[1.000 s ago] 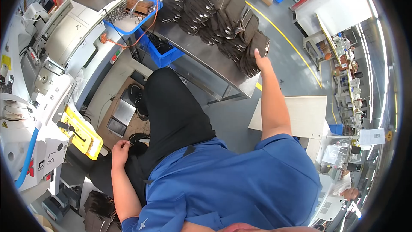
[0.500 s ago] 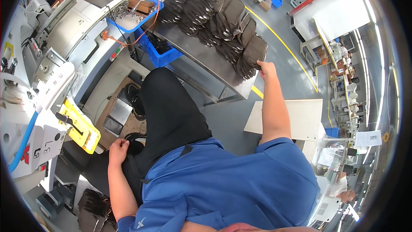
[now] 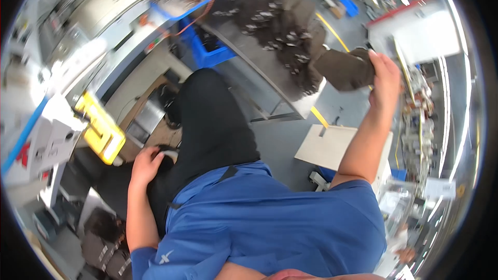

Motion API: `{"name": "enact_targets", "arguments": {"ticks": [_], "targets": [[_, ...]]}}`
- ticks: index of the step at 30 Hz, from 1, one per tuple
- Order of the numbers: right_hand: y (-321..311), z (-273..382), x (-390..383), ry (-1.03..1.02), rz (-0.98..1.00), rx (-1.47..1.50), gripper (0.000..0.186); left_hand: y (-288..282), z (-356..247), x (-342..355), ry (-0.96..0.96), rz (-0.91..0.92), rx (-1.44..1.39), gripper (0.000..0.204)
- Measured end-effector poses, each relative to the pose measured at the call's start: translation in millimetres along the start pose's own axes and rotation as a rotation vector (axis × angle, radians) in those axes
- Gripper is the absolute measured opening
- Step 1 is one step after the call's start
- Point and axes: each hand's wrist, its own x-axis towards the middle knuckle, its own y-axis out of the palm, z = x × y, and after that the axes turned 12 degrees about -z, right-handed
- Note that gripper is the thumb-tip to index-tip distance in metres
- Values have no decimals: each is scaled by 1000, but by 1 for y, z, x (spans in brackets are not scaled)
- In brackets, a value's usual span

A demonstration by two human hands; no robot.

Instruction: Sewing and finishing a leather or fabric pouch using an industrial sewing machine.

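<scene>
My right hand (image 3: pixel 385 77) is raised at the upper right and grips a dark brown flat piece (image 3: pixel 344 69), lifted clear of the metal table (image 3: pixel 270 72). Rows of stacked dark brown pieces (image 3: pixel 275 15) cover that table. My left hand (image 3: pixel 146 163) rests on my black-trousered thigh (image 3: pixel 207 119) at the lower left with its fingers loosely curled, holding nothing. My blue shirt fills the bottom of the view.
A yellow part (image 3: pixel 101 127) juts from the white machine (image 3: pixel 46 140) at my left. A blue crate (image 3: pixel 210 52) stands under the table. A flat cardboard sheet (image 3: pixel 332 148) lies on the grey floor at my right. More dark pieces (image 3: pixel 104 243) sit at the lower left.
My right hand has lifted one dark piece off the end of the stacks and drawn it back to the right. The view has swung; my left hand stays on my thigh.
</scene>
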Motion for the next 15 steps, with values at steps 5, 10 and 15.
{"name": "enact_targets", "arguments": {"ticks": [5, 10, 15], "targets": [[60, 76, -99, -72, 603, -24, 17, -35, -129, -8, 254, -22, -311, 36], [141, 111, -160, -360, 1040, 132, 14, -63, -174, -35, 932, -648, -296, 75], [175, 106, -212, -305, 1099, 485, 11, -61, -165, -53, 1021, -843, -145, 62]]}}
